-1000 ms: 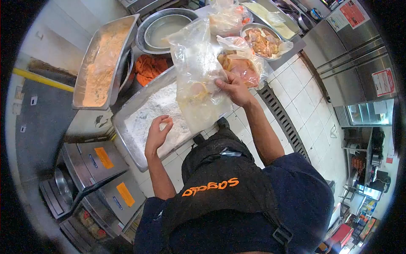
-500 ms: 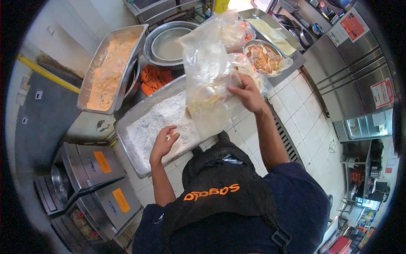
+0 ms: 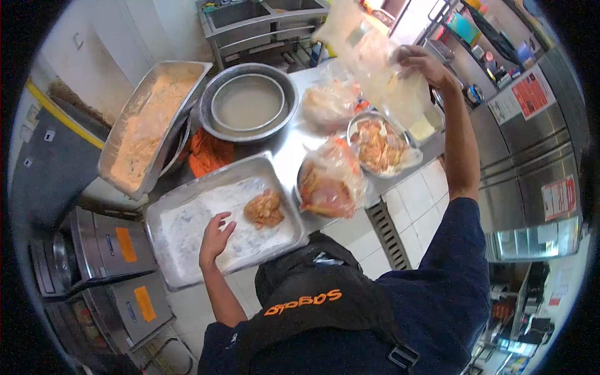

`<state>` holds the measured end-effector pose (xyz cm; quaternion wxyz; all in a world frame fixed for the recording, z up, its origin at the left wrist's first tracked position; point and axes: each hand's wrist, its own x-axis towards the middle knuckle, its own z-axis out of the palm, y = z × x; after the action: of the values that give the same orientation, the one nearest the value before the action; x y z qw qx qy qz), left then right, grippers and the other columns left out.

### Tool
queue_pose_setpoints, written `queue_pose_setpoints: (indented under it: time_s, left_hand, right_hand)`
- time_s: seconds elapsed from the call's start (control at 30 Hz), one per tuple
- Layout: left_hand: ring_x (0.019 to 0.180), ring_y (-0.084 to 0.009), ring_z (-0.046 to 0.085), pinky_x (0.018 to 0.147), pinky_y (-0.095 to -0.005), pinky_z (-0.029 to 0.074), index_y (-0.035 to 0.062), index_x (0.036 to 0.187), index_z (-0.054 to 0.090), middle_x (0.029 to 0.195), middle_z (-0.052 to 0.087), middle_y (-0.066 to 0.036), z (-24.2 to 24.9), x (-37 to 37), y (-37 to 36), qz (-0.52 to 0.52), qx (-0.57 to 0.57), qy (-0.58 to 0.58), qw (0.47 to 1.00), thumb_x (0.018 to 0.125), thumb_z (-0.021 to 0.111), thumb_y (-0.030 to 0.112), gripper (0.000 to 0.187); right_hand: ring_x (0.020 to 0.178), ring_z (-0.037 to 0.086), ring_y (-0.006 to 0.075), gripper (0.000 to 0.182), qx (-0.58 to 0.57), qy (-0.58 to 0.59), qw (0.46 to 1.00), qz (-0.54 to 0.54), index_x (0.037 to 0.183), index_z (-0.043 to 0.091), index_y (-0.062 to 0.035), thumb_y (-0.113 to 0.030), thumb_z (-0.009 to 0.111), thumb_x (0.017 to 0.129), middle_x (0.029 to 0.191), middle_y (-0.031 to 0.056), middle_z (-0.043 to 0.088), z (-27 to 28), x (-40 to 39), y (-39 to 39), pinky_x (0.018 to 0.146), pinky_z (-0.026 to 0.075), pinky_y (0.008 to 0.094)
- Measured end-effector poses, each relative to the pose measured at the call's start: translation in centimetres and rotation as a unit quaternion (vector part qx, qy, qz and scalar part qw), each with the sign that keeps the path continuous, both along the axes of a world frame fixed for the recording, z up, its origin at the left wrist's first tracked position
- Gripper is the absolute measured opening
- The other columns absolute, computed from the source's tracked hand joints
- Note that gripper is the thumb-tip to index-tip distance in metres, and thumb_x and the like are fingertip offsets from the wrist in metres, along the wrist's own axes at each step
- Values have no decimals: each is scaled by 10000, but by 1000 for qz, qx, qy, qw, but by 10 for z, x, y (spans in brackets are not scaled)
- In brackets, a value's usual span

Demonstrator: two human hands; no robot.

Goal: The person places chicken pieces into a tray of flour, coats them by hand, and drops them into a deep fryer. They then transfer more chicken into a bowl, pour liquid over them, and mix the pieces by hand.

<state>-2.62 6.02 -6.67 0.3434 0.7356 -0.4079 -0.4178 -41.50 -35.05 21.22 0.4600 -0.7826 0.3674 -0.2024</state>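
My right hand [image 3: 426, 67] is raised at the upper right, fingers closed on a limp, clear plastic bag [image 3: 400, 100]. The bag hangs over the right part of the table and covers some of what lies behind it. My left hand [image 3: 216, 239] hovers above a metal tray [image 3: 164, 265] of white flour [image 3: 194, 228], its fingers apart and holding nothing. A clump of raw marinated meat, apparently chicken, [image 3: 264, 209] lies on the flour, just right of my left hand.
Behind the flour tray are an orange cloth [image 3: 209, 153], nested metal bowls [image 3: 247, 103] and a tray of orange-coloured coating [image 3: 156, 119]. To the right stand bagged meat [image 3: 328, 187], another plastic bag [image 3: 334, 103] and a bowl of meat pieces [image 3: 378, 144].
My right hand has carried the plastic bag up and right, away from the flour tray. The meat clump now shows on the flour. My left hand stays open, and the view has shifted.
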Motion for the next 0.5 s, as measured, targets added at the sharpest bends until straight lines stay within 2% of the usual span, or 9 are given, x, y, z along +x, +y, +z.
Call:
queue_pose_setpoints:
  time_s: [0.03, 0.07, 0.1, 0.17, 0.23, 0.3, 0.37, 0.43, 0.5]
  left_hand:
    - [996, -253, 495, 819, -341, 401, 71, 1092, 501, 1090, 510, -112, 2, -11, -6, 8, -4, 1, 1000, 782, 584, 235, 361]
    - [999, -248, 492, 823, -338, 398, 66, 1095, 499, 1102, 506, -109, 6, -23, -11, 37, 8, 7, 999, 784, 582, 233, 363]
    - [1003, -243, 488, 828, -336, 396, 61, 1097, 498, 1115, 502, -106, 8, -33, -15, 66, 21, 11, 998, 786, 581, 232, 365]
    - [1007, -243, 484, 834, -333, 395, 51, 1111, 488, 1132, 498, -106, 4, -53, -21, 107, 31, 27, 993, 789, 578, 225, 377]
    - [1017, -245, 479, 840, -330, 394, 47, 1123, 479, 1129, 498, -114, 8, -72, -24, 125, 58, 11, 990, 795, 571, 212, 378]
    - [1026, -250, 473, 840, -330, 394, 51, 1128, 475, 1133, 495, -120, 10, -89, -24, 162, 83, 10, 983, 797, 571, 209, 379]
    - [1025, -252, 472, 837, -332, 395, 51, 1131, 471, 1138, 490, -123, 8, -101, -19, 187, 89, 29, 978, 798, 572, 211, 383]
    - [1021, -254, 473, 832, -334, 397, 54, 1133, 468, 1142, 487, -123, 10, -107, -15, 207, 88, 33, 974, 799, 572, 216, 385]
    - [1012, -248, 476, 825, -331, 400, 52, 1131, 468, 1144, 485, -122, 17, -112, -15, 216, 101, 16, 971, 801, 569, 215, 382]
  right_hand:
    - [676, 581, 126, 305, 30, 68, 997, 35, 1037, 513, -2, -97, 504, 746, 870, 44, 580, -3, -2, -30, 631, 472, 248]
    - [602, 584, 145, 244, 37, 98, 994, 31, 939, 557, -2, -89, 510, 716, 802, 49, 575, -12, -2, -59, 560, 476, 254]
    - [612, 598, 163, 188, -107, 198, 953, 202, 820, 595, 3, -101, 529, 679, 732, 60, 575, -28, -4, -102, 533, 477, 256]
    - [653, 607, 179, 201, 40, 366, 926, 80, 764, 614, 16, -135, 542, 652, 715, 100, 598, -56, 6, -151, 565, 487, 294]
    - [693, 615, 219, 233, -154, 586, 784, 136, 796, 616, 22, -145, 524, 660, 758, 149, 617, -108, 15, -216, 597, 491, 338]
    - [721, 612, 270, 226, -326, 586, 738, 75, 790, 614, 22, -122, 491, 667, 822, 174, 615, -144, 33, -232, 625, 489, 370]
    - [741, 604, 300, 197, -363, 524, 767, 74, 772, 608, 20, -93, 474, 682, 821, 187, 610, -165, 55, -227, 634, 491, 379]
    - [765, 600, 306, 180, -396, 428, 812, -19, 754, 603, 6, -99, 463, 716, 776, 208, 602, -203, 79, -220, 643, 488, 396]
    - [800, 584, 346, 206, -349, 408, 843, -21, 816, 586, 8, -113, 433, 751, 843, 257, 574, -228, 96, -207, 647, 482, 425]
